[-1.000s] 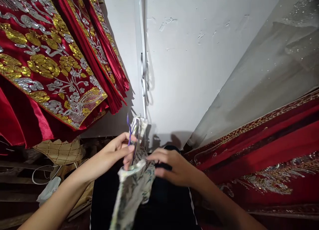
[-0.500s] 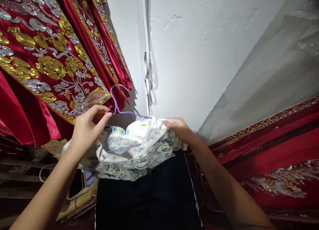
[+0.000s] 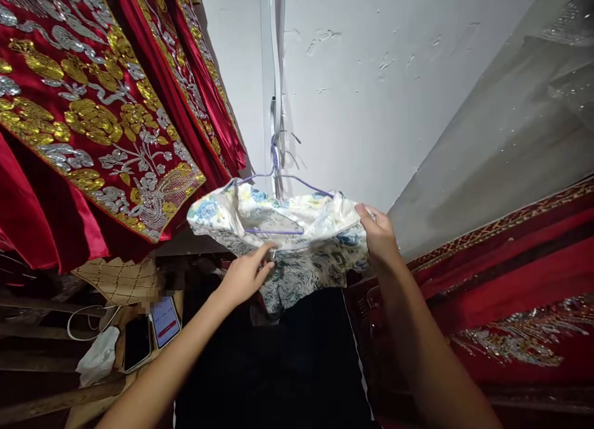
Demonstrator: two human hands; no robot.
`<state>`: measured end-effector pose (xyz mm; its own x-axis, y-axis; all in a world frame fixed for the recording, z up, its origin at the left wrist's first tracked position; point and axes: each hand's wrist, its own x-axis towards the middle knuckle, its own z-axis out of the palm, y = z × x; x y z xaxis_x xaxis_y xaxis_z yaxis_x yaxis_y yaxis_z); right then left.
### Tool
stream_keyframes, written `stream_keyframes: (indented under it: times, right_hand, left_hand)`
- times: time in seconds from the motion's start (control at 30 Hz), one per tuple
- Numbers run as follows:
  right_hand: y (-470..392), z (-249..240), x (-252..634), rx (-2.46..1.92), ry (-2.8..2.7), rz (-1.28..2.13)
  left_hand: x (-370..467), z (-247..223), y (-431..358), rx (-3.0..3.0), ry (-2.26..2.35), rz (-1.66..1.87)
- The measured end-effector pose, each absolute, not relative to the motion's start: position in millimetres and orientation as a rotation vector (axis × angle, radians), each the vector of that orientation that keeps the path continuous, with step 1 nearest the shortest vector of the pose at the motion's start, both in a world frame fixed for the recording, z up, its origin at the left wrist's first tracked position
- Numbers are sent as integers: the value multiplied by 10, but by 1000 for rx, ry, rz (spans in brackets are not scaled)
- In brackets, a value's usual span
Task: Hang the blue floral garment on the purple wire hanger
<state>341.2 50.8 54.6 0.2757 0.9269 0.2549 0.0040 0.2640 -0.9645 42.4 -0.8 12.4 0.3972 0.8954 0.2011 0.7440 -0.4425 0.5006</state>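
Note:
A white blouse with blue and yellow flower print (image 3: 320,259) hangs on a purple hanger (image 3: 309,184) in front of me, its neckline facing up. The hanger's hook stands upright by the metal strip on the wall, and its lower bar shows inside the neckline. My right hand (image 3: 379,234) is closed on the shoulder edge of the blouse at the right. At the middle of the front neckline is my left hand (image 3: 245,274). Its index finger touches the edge, with the thumb a little apart beneath it.
Red satin cloth with gold and silver sequins (image 3: 95,122) hangs at the left. A phone with a lit screen (image 3: 166,320) and a dark phone (image 3: 138,342) lie at the lower left. Red embroidered cloth (image 3: 524,280) is at the right, below grey plastic sheeting (image 3: 482,144).
The hanger has turned upright and the blouse is spread out on it. My left hand has moved from beside the hook down and right to the front neckline. My right hand has shifted right.

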Motion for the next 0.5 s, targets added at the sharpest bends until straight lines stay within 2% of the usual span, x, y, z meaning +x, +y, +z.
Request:
stream_keyframes:
  times: [0.17, 0.37, 0.4, 0.5]
  right_hand:
    - [506, 236, 3434, -1167, -985, 800]
    - [165, -486, 3027, -1304, -639, 72]
    - [64, -630, 2893, -1312, -675, 101]
    - [-167, -946, 2459, -1242, -1107, 499]
  left_hand:
    - [619, -226, -85, 2248, 1418, 603]
    - [770, -484, -302, 1967, 1417, 860]
    - [793, -506, -321, 1926, 1421, 888]
    - [865, -541, -367, 1816, 1380, 997]
